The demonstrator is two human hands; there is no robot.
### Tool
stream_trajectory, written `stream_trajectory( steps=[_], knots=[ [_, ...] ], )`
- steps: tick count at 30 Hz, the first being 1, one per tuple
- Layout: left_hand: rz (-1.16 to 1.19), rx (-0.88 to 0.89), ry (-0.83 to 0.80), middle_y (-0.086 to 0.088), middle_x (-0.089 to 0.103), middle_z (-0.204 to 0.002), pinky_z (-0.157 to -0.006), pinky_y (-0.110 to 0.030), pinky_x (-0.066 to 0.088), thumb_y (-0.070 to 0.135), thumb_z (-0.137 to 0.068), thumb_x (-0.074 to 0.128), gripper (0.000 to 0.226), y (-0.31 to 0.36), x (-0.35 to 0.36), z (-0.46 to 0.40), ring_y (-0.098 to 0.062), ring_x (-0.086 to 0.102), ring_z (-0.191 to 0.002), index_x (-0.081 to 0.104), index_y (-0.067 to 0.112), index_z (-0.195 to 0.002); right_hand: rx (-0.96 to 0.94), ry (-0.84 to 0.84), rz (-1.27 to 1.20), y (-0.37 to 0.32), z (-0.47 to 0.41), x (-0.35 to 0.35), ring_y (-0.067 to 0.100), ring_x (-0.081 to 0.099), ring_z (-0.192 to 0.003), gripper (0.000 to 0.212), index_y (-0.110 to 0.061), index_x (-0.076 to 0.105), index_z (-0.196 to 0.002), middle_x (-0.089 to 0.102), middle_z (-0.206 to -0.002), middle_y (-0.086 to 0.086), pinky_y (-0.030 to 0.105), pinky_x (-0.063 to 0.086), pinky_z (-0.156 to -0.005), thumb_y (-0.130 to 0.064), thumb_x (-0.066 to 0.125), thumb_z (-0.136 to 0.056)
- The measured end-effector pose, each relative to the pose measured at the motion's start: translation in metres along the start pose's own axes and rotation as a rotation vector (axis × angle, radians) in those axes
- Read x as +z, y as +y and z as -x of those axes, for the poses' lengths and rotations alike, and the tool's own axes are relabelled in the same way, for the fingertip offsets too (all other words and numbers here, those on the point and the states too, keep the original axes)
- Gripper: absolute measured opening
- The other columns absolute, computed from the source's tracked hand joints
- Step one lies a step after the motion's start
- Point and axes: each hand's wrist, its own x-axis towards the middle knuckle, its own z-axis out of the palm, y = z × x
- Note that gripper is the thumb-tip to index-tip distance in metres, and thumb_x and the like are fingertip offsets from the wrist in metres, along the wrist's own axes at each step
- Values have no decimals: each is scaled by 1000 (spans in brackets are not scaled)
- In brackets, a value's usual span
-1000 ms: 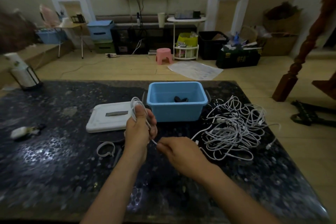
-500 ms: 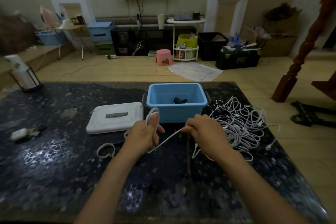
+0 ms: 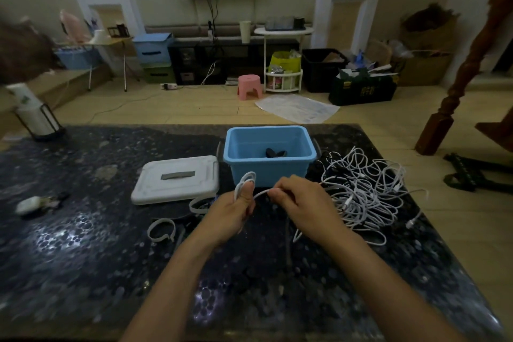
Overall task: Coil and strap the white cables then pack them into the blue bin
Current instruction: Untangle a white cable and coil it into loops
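Coiling white cable (image 3: 259, 194) | loops kept pinned by left hand (image 3: 231, 212) thumb | slack pinched, fed by right hand (image 3: 298, 200) | blue bin (image 3: 269, 157) kept near for packing

Both my forearms reach in from the near edge and converge toward the middle, bare to the elbow. My left hand (image 3: 231, 212) is held upright, thumb pointing up and away from me, fingers curled toward the palm; loops of white cable (image 3: 244, 182) sit over the thumb tip. My right hand (image 3: 301, 204) lies just right of it, back of the hand up, knuckles toward the left, fingertips (image 3: 273, 194) pinching the cable's straight run. The two hands are close but apart, joined only by that short span. Wrists roughly level.
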Motion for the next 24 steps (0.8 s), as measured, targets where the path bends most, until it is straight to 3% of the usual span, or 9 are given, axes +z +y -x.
stream_trajectory(
  steps=[3, 5, 7, 8, 10, 13, 17, 20, 24],
  knots=[
    [90, 2, 13, -8, 38, -59, -50, -26, 30, 74, -85, 30, 69, 1, -8, 2, -15, 34, -49, 52, 9, -76, 15, -138, 128, 9, -1, -5, 15, 54, -94, 22, -28, 59, -100, 52, -88, -10, 37, 37, -98, -41, 42, -104],
    [132, 12, 11, -11, 36, -65, -49, -25, 29, 69, -87, 31, 63, 3, -12, 3, -17, 33, -55, 52, 10, -80, 59, -196, 191, 16, -2, -9, 15, 55, -101, 24, -30, 56, -97, 54, -92, -9, 39, 21, -117, -37, 36, -106],
    [148, 24, 3, -9, 34, -64, -49, -25, 29, 68, -88, 33, 60, 1, -13, 3, -16, 31, -54, 52, 11, -81, 74, -158, 198, 21, -3, -12, 15, 56, -100, 26, -30, 56, -90, 55, -90, -8, 39, 17, -121, -34, 36, -106],
    [150, 27, 1, -8, 34, -63, -50, -26, 29, 68, -88, 34, 60, 0, -13, 2, -16, 31, -54, 52, 11, -81, 67, -97, 190, 22, -3, -13, 16, 56, -96, 27, -29, 58, -87, 57, -87, -8, 38, 26, -116, -34, 38, -105],
    [157, 26, -3, -3, 35, -62, -52, -28, 30, 69, -89, 36, 58, -2, -11, 0, -15, 33, -53, 52, 15, -79, 67, 29, 128, 18, -3, -15, 17, 56, -87, 27, -26, 61, -85, 60, -82, -8, 36, 43, -87, -35, 43, -104],
    [172, 28, -4, 4, 35, -58, -51, -27, 30, 70, -91, 35, 55, -3, -10, -2, -12, 32, -51, 48, 19, -76, 87, 119, -35, 7, 0, -14, 12, 54, -73, 25, -27, 60, -85, 56, -72, -11, 33, 36, -62, -38, 46, -103],
    [171, 51, 29, 0, 45, -54, -54, -29, 37, 69, -92, 32, 58, -2, -6, -2, -14, 42, -51, 50, 15, -78, 52, 224, -193, -10, 1, -10, 8, 58, -71, 24, -27, 64, -87, 63, -75, -12, 34, 44, -61, -37, 49, -103],
    [159, 17, 58, -5, 63, -63, -54, -27, 41, 69, -93, 26, 63, 0, -3, -2, -17, 49, -56, 55, 16, -79, 20, 236, -425, -28, 4, -9, 4, 58, -68, 24, -26, 68, -88, 62, -71, -19, 24, 43, -57, -34, 50, -103],
    [452, -79, 155, -9, 46, -56, -42, -24, 27, 74, -86, 31, 63, 2, -7, -3, -17, 34, -45, 44, 15, -70, -28, 45, -442, -36, 10, -1, 7, 62, -71, 24, -31, 67, -93, 63, -72, -11, 37, 52, -68, -40, 47, -103]
  ],
)
